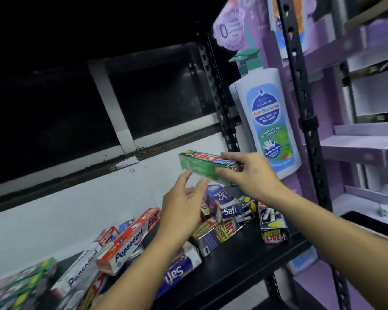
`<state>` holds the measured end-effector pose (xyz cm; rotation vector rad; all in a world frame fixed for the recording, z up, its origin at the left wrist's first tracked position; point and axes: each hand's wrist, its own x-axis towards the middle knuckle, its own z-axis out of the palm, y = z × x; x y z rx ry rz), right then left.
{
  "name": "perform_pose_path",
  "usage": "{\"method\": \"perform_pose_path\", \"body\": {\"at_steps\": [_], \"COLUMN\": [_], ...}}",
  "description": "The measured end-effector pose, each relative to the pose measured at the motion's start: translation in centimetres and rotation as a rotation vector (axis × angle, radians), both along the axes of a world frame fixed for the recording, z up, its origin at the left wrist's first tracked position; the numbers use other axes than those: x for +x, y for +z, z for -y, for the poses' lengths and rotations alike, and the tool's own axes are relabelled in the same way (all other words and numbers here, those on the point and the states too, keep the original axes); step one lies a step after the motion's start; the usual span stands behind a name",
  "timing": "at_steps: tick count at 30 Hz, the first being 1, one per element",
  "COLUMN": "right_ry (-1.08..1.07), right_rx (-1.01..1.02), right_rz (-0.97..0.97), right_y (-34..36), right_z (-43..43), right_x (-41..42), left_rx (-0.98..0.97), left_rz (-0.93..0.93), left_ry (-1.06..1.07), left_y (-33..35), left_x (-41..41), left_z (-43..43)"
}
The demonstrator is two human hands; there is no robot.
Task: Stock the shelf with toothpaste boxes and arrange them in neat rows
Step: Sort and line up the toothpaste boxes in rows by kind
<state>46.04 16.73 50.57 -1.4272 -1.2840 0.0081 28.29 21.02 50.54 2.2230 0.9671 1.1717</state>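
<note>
Head view, nearest first: what lies on the black shelf (244,265)?
— A jumble of toothpaste boxes, down-left of the wash bottle (271,121): a red Pepsodent box (126,249), then a blue Safi box (224,202).
— And the grips?
— The left hand (182,209) has its grip apart, fingers straight, tips at the lower edge of the green Zact box (207,165). The right hand (249,175) has its grip clamped on that box, thumb on top, just left of the bottle's base. The box's long axis runs sideways, one end toward the bottle, the other pointing left and slightly away.
</note>
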Motion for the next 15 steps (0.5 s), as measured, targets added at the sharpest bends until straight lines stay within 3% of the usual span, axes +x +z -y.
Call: {"method": "perform_pose_path", "body": {"at_steps": [3,15], "right_ry": [0.176,0.931], "right_rx": [0.057,-0.063], "right_rz": [-0.022,-0.02], "right_y": [0.0,-1.3], "right_z": [1.0,2.2], "right_x": [-4.4,-25.5], "left_rx": [-0.057,-0.087], "left_rz": [0.182,0.374], "left_ry": [0.036,0.183], "left_y": [1.3,-0.6], "left_x": [-2.7,-24.0], "left_z": [1.3,7.6]}}
